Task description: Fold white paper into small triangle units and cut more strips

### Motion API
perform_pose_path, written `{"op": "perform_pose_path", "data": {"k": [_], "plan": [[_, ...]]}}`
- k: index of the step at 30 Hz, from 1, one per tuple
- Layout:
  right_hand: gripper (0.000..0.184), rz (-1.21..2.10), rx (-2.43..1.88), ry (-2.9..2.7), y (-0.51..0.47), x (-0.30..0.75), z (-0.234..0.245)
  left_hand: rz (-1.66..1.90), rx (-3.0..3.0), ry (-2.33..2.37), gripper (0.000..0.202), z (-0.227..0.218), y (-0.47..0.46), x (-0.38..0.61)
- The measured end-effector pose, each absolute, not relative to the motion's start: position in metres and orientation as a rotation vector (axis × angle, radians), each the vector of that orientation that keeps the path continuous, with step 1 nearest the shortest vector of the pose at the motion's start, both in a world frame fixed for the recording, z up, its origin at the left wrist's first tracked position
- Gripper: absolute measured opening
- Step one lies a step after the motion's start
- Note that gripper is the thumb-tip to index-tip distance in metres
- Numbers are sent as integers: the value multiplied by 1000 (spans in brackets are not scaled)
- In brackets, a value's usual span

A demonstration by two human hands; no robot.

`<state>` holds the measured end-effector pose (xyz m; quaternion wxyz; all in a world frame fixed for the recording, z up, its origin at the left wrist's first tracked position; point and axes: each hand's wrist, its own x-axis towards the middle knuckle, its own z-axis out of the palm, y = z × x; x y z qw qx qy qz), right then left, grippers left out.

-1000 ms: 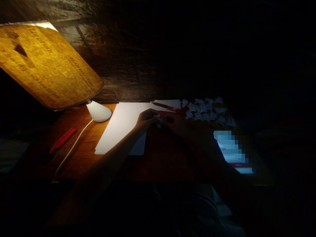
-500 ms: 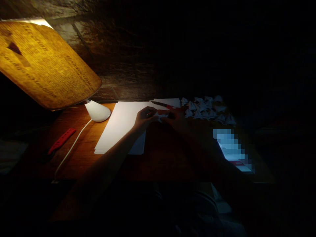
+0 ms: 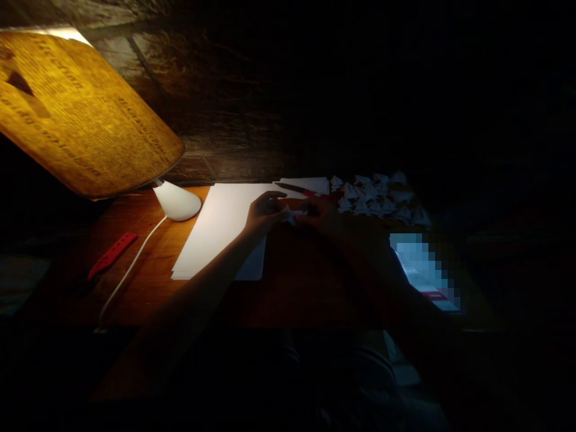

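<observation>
Between my hands is a small white piece of folded paper (image 3: 290,216), held above the wooden table (image 3: 297,294). My left hand (image 3: 264,211) pinches its left side, with the index finger lifted and bent over it. In deep shadow, my right hand (image 3: 320,216) grips the right side, its fingers hard to make out. A stack of white paper sheets (image 3: 220,228) lies beneath and left of my left hand. Just beyond my hands, a knife-like tool with a dark blade and red handle (image 3: 297,189) rests by smaller white sheets (image 3: 310,182).
Several folded paper pieces (image 3: 371,192) stand in rows at the back right. A lit screen (image 3: 427,282) lies near my right forearm. On the left are a lamp with a printed shade (image 3: 90,114), its white base (image 3: 177,201) and cord (image 3: 130,270), and a red power strip (image 3: 112,257).
My left index finger has lifted and stretched a little away from the folded paper. Both hands stay in nearly the same place, and the view has shifted slightly.
</observation>
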<state>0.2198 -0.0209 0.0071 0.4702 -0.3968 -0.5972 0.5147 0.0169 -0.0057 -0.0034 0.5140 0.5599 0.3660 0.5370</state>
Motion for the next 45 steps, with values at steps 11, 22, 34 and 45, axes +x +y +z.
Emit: {"op": "perform_pose_path", "data": {"k": [11,22,34,45], "plan": [[34,1359,-1002,-1224,-17,218,-1,1364,1301,812,51,-7,-5,16],[31,855,-1281,-1754,-27,225,16,1191,1619,963,38,-1,-12,17],[7,462,-1233,-2135,-27,238,26,928,2318,832,11,15,-22,10],[16,660,-1151,-2337,-29,244,40,767,2442,761,10,24,-26,9]]}}
